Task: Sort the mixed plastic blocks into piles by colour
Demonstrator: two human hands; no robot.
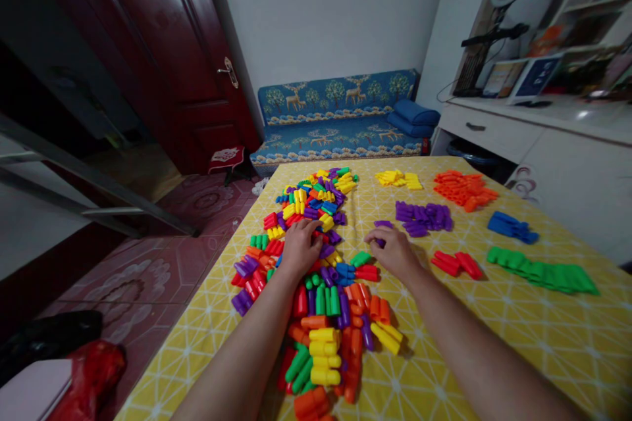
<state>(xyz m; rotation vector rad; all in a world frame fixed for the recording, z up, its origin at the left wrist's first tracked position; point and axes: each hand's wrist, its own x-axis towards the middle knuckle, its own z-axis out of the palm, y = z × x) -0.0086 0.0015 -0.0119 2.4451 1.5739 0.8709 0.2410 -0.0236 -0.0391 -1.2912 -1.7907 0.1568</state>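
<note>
A long mixed pile of plastic bullet-shaped building pieces (320, 302), in several colours and many joined in rows, covers the left-middle of the table. My left hand (301, 247) rests on the pile, its fingers stretched over yellow and purple pieces, with the fingertips partly hidden. To the right of the pile, my right hand (394, 251) is low over the table, fingers curled around a purple piece (380, 243). Another purple piece (384, 223) lies just beyond its fingers. A larger purple group (423, 216) sits farther right. Close to my right hand's left side is a green piece (361, 259).
Sorted groups lie on the yellow patterned tablecloth (444, 355): yellow (399, 179), orange (464, 189), blue (512, 227), red (457, 264) and green (543, 271). A blue sofa (336, 122) stands behind the table, a white cabinet (577, 164) to the right.
</note>
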